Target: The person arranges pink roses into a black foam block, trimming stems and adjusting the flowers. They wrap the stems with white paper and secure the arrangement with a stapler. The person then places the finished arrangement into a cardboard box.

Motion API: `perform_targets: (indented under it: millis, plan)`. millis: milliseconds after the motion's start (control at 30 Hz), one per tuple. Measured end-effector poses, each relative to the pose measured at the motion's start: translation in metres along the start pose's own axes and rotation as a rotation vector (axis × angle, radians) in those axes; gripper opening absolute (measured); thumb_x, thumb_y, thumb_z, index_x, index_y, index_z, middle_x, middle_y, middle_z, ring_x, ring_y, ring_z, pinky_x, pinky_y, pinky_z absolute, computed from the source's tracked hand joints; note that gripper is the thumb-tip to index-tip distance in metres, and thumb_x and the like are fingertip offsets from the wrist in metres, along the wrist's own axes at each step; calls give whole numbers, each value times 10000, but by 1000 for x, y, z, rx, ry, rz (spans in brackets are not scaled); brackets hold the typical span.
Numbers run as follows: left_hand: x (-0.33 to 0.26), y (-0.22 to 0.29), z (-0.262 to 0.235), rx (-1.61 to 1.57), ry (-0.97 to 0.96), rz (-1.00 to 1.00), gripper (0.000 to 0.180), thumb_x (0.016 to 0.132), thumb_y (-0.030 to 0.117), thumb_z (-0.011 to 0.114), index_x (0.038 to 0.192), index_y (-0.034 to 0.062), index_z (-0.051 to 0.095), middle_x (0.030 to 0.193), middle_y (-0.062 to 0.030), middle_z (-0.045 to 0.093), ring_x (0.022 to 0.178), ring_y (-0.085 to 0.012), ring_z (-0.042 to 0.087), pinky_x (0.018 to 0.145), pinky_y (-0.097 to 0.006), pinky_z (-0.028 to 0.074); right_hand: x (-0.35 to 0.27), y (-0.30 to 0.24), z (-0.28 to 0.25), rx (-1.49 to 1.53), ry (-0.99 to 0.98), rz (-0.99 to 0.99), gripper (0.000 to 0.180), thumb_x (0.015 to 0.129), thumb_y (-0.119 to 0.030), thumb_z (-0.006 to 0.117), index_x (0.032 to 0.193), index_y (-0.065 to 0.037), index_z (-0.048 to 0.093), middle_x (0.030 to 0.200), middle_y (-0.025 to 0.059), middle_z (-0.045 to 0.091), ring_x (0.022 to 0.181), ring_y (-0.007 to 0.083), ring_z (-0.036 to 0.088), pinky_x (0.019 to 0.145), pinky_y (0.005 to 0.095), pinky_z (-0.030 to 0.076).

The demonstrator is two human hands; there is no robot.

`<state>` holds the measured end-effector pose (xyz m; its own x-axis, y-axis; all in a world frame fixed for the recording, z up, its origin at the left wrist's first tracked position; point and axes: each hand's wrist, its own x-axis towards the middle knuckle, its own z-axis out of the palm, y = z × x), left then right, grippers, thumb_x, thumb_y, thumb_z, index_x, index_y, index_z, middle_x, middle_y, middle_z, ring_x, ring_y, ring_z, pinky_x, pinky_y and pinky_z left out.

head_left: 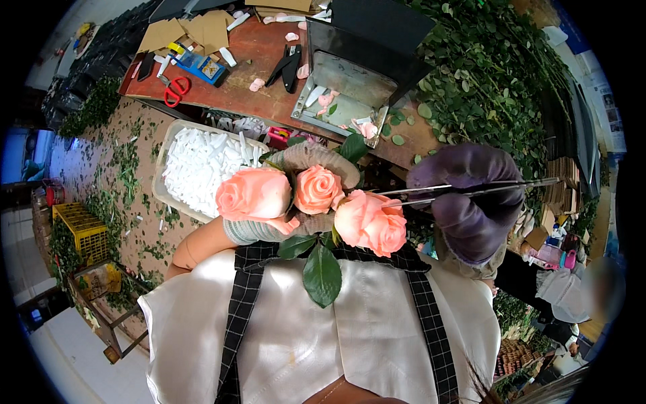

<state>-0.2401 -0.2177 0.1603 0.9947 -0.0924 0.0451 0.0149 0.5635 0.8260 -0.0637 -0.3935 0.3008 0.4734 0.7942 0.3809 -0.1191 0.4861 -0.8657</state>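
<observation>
Mostly hidden: left hand (306, 195) behind roses (316, 198).

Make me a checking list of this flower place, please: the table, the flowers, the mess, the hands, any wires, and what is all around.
Surface: brown table, scattered with petals and leaves.
Job's things: three pink roses bunched in the left hand; long tweezers in the right hand, tips at the right-most rose.
Clutter: red scissors, black pruners, cardboard pieces, metal tray.
Hands: both gloved, left grey, right purple.
Cables: nothing seen.
Surroundings: bin of white pieces, yellow crate, leafy stems, leaves on the floor.
</observation>
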Motion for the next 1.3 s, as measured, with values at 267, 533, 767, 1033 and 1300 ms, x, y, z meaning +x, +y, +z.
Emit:
perform_targets:
  millis: [267,533,767,1033,1300]
  plan:
    - [-12,-5,1,76,156,97,397,934,136,498,1308,18,435,1285,-103,507,1192,-186,484,1036,-287,368,-1,26,-15,119,41,206,199,831,-49,649,988,59,594,923,161,649,736,155,626,599,255,498]
    - [-31,-34,-35,-84,277,197,384,929,136,508,1290,22,445,1265,-101,512,1167,-184,490,1007,-286,382,11,131,-77,-361,159,135,194,896,-165,578,1041,-40,609,862,88,653,795,205,626,709,307,487]
    - [-38,-55,-49,-158,346,234,372,925,136,516,1274,25,454,1248,-99,516,1144,-182,496,982,-286,394,46,297,-143,-1994,-346,53,293,882,-390,529,854,-113,621,769,130,627,726,298,640,618,417,488]
    - [-33,-57,-51,-152,330,188,358,920,136,526,1256,29,464,1229,-96,522,1119,-180,502,954,-285,408,39,291,-145,-1693,-339,250,332,897,-403,497,903,-102,638,856,144,634,783,328,639,681,438,499]
    - [-29,-15,-26,9,108,13,345,915,135,535,1238,33,474,1210,-94,527,1094,-178,509,925,-285,422,45,300,-128,-1834,-387,403,266,796,-340,610,898,-99,659,921,144,648,846,326,649,708,444,509]
